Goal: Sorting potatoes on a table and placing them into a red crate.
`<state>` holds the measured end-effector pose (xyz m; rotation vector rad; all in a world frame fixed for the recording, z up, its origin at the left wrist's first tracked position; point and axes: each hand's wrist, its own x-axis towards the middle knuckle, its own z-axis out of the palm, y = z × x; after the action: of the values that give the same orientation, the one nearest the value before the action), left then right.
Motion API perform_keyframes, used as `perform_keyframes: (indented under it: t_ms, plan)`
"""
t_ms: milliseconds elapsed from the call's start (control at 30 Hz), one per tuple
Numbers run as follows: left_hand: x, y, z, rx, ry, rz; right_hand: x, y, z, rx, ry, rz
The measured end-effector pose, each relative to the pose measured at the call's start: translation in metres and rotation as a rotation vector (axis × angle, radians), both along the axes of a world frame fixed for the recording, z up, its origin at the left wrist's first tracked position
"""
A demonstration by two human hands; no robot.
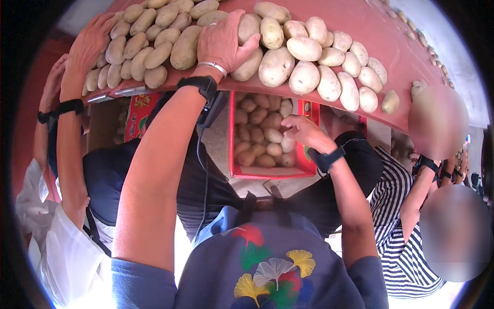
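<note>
My left hand [222, 48] lies palm down among potatoes at the red table's near edge. A potato [248, 29] sits between its thumb and index finger; the other fingertips are partly hidden. Lower down, my right hand [305, 130] hangs over the right side of a red cardboard box [230, 135], its fingers apart above a pale potato [287, 143]. Several layers' worth of potatoes [256, 116] fill much of that box, which stands below the table edge between my legs.
The red table [359, 23] carries potatoes on both sides of my left hand. Another person's hand [87, 42] touches potatoes at the left. A person in striped clothing [409, 251] is close on my right. A cable [198, 154] hangs from my left wrist device.
</note>
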<state>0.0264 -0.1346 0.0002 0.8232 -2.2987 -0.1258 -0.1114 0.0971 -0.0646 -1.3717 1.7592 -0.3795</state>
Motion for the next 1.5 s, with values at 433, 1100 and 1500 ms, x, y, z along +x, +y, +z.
perform_keyframes:
  t_ms: [433,1100,1500]
  plan:
    - [0.002,0.002,0.001,0.101,0.026,-0.085,0.158,-0.014,-0.131,0.24,0.407,0.201]
    - [-0.01,0.019,0.016,0.362,0.024,-0.097,0.049,0.011,-0.026,0.118,-0.654,0.081]
    - [-0.002,0.006,0.011,0.208,0.034,-0.184,-0.027,-0.019,0.115,-0.114,-1.391,-0.144]
